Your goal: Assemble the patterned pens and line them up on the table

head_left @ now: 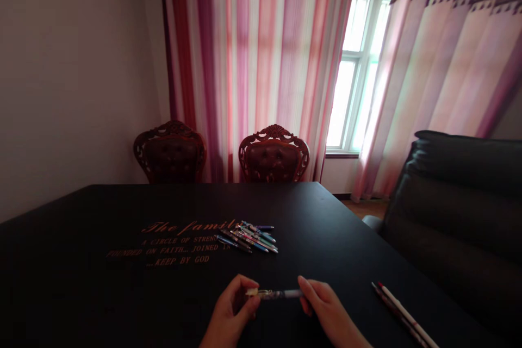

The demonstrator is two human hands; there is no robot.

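Between my two hands a pen (279,294) lies level above the near part of the black table (122,304). My left hand (236,304) pinches its left end, where a pale, yellowish piece shows at the fingertips. At the other end, the thumb and fingers of my right hand (320,302) close on the greyish barrel. A loose pile of several pens (250,237) in mixed colours rests farther back on the tabletop, beyond my hands. Two slim pens (402,312), one whitish and one dark, lie side by side to the right of my right hand.
Gold lettering (177,242) is printed on the tabletop, left of the pile. Two carved chairs stand behind the far edge, a left one (170,152) and a right one (274,153). A black leather seat (465,217) is at the right. Striped curtains (261,65) hang beside a bright window (353,76).
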